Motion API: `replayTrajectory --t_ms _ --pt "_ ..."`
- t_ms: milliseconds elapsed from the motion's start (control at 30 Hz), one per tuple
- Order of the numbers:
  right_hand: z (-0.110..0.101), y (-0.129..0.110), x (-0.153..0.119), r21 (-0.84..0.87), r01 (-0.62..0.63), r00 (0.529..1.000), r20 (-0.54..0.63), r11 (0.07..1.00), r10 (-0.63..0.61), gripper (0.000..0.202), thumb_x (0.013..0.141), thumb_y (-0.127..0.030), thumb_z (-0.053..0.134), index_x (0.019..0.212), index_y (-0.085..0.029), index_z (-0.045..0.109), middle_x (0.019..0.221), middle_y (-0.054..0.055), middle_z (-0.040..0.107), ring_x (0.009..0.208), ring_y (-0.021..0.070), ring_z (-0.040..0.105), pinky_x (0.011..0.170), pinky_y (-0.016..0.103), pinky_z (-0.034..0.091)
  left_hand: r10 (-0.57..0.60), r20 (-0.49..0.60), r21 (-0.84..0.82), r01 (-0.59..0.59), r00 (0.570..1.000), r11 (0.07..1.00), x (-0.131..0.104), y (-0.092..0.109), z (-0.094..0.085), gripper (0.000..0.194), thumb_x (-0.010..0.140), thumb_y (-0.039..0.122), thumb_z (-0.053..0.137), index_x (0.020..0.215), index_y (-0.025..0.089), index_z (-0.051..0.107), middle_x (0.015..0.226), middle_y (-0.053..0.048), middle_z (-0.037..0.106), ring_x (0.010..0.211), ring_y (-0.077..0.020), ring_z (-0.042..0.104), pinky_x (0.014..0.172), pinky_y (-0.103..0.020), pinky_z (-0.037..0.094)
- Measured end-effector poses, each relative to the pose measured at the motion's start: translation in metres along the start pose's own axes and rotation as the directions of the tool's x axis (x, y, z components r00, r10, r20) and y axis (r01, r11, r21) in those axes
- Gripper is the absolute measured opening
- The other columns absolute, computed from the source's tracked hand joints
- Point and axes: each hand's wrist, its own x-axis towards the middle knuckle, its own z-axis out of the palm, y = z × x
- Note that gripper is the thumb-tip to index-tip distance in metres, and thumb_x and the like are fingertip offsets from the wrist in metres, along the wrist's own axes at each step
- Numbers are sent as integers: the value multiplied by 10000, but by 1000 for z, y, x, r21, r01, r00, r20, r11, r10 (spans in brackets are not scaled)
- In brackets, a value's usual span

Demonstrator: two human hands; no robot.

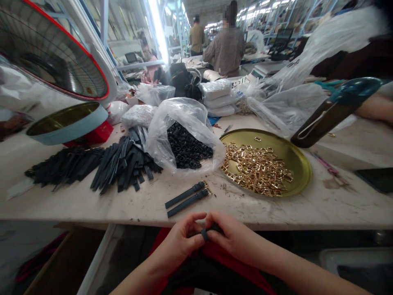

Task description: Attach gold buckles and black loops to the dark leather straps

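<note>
In front of the table edge, my left hand [183, 237] and my right hand [231, 232] meet with bent fingers. Both are closed on a dark strap [204, 234], with a narrow loop showing between the thumbs; most of it is hidden by the fingers. Just beyond lie two dark buckle straps [187, 199] side by side, gold buckles to the right. A clear plastic bag [156, 143] stands open with many small black strap loops [187, 149] inside. To its right, a gold round tray [302, 164] carries a heap of gold buckles [260, 170].
Bundles of dark strap pieces [121, 164] lie at left, near a shallow round tin [64, 133] on a red box. A fan [55, 53] leans over that side. At right are a dark-handled tool [322, 119], pink-handled tweezers [327, 166] and a phone [376, 179]. People work behind.
</note>
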Motion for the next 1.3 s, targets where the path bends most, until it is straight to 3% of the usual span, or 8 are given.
replayTrajectory --t_ms 100,300,367,467,633,833,1067,1300 --pt "7 -6 -5 -159 43 998 -44 986 -50 74 712 -120 534 757 -179 529 732 -9 545 698 135 471 648 263 345 -28 -50 88 33 998 996 -6 -1 -1 614 622 381 708 1131 113 495 729 -13 599 566 -98 494 497 -195 324" --pt "2 -6 -21 272 -77 984 175 959 30 177 804 -327 511 884 -169 518 705 -28 538 614 99 500 602 235 404 -56 -14 354 58 998 933 -36 20 -4 183 686 284 610 743 110 625 619 8 604 540 -93 477 511 -200 336" --pt "2 -5 -26 266 -70 991 129 961 37 165 796 -320 532 859 -169 512 670 -38 522 585 91 489 575 223 393 -72 -10 362 71 997 929 -42 22 -2 166 669 262 613 752 120 634 606 21 600 532 -92 470 502 -198 322" --pt "7 -6 -32 104 7 1000 16 995 -9 81 793 -258 529 800 -178 537 632 -36 513 591 100 472 552 218 367 -58 -65 349 77 996 934 -44 17 2 165 650 259 619 737 119 629 565 28 587 507 -95 465 481 -200 313" --pt "17 -13 -36 -218 160 981 -77 963 -180 100 757 -129 503 756 -184 587 769 16 592 747 152 527 683 270 396 31 -86 432 9 996 902 -40 8 8 162 688 265 564 730 123 630 584 9 605 526 -117 505 504 -217 364" --pt "21 -1 -27 29 30 997 -75 999 -28 111 795 -268 512 814 -170 559 676 -4 582 625 134 522 585 250 409 42 -32 599 -15 999 800 -37 19 1 203 739 273 495 788 146 645 684 -16 651 603 -146 550 530 -219 377" --pt "13 9 2 -90 181 968 -161 979 -194 108 828 -257 478 811 -181 553 744 22 598 702 154 543 652 274 427 148 13 797 -99 989 595 -11 34 -8 207 794 256 431 740 168 611 703 -15 627 661 -151 535 575 -222 347" --pt "-6 2 34 -131 262 953 -123 956 -278 85 828 -225 478 809 -195 555 780 25 608 733 149 544 671 269 419 27 -10 748 -10 1000 663 12 57 -27 178 747 244 461 781 162 615 692 8 613 642 -138 527 555 -206 350"
